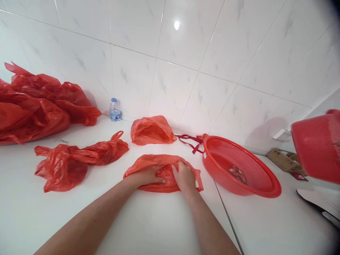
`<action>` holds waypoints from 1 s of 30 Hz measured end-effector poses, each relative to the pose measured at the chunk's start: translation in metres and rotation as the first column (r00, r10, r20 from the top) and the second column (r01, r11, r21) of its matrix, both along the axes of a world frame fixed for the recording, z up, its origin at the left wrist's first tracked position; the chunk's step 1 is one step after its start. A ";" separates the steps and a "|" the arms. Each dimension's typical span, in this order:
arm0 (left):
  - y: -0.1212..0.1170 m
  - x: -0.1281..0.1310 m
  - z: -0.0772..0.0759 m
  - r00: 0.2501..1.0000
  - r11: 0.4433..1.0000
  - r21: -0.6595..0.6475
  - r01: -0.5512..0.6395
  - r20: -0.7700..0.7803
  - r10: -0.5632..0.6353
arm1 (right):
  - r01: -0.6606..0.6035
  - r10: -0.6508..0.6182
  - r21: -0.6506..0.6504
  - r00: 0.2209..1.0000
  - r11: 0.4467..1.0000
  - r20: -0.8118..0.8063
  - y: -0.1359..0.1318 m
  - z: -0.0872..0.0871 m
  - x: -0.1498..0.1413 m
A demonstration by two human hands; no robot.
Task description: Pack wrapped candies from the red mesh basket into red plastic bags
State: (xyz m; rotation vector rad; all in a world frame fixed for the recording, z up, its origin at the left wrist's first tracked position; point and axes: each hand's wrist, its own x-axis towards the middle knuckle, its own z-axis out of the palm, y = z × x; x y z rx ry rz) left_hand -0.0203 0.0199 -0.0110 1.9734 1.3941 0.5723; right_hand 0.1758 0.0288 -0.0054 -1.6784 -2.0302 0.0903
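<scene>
A flattened red plastic bag (148,162) lies on the white counter (148,223) in front of me. My left hand (148,175) rests on its left half, fingers stretched flat and pressing down. My right hand (184,175) presses on the bag's right half, fingers curled down over the plastic. Both forearms reach in from the bottom edge.
A crumpled red bag (77,161) lies to the left, another (151,130) behind by the tiled wall, and a big heap of red bags (34,106) at far left. A small water bottle (115,109) stands at the wall. A red colander basket (244,166) sits right; another red basket (318,145) at the right edge.
</scene>
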 end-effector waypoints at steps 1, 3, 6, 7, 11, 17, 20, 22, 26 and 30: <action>0.001 0.000 -0.001 0.998 0.999 -0.024 0.033 -0.043 -0.034 | -0.042 0.041 0.115 0.999 0.992 0.008 -0.003 0.002 -0.005; 0.002 0.001 -0.003 0.990 0.996 -0.031 0.083 -0.115 -0.086 | -0.152 0.154 0.294 0.988 0.944 0.016 -0.007 0.007 -0.013; -0.002 0.004 -0.006 0.978 0.988 0.033 0.154 -0.149 -0.147 | -0.251 0.277 0.325 0.960 0.912 -0.035 -0.001 0.008 -0.015; -0.005 0.005 -0.007 0.972 0.983 0.043 0.179 -0.165 -0.170 | -0.259 0.288 0.281 0.955 0.924 -0.066 0.003 0.006 -0.012; -0.018 0.012 -0.004 0.954 0.970 0.087 0.225 -0.224 -0.201 | -0.239 0.232 -0.009 0.952 0.971 -0.200 0.023 -0.011 0.006; -0.021 0.018 0.014 0.987 0.860 0.495 0.123 -0.152 -0.053 | -0.262 0.220 -0.117 0.933 0.958 -0.283 0.024 -0.021 0.022; -0.014 0.012 0.018 0.970 0.749 0.662 0.008 -0.186 0.154 | -0.257 0.212 -0.109 0.925 0.960 -0.316 0.023 -0.020 0.024; -0.008 0.004 0.015 0.935 0.700 0.707 -0.096 -0.177 0.307 | -0.248 0.207 -0.088 0.922 0.965 -0.328 0.024 -0.021 0.024; 0.005 -0.014 0.000 0.914 0.813 0.465 -0.352 -0.016 0.405 | -0.240 0.225 -0.005 0.919 0.971 -0.324 0.026 -0.019 0.022; 0.012 -0.027 -0.008 0.885 0.862 0.202 -0.465 0.097 0.455 | -0.202 0.211 0.060 0.938 0.977 -0.275 0.022 -0.013 0.017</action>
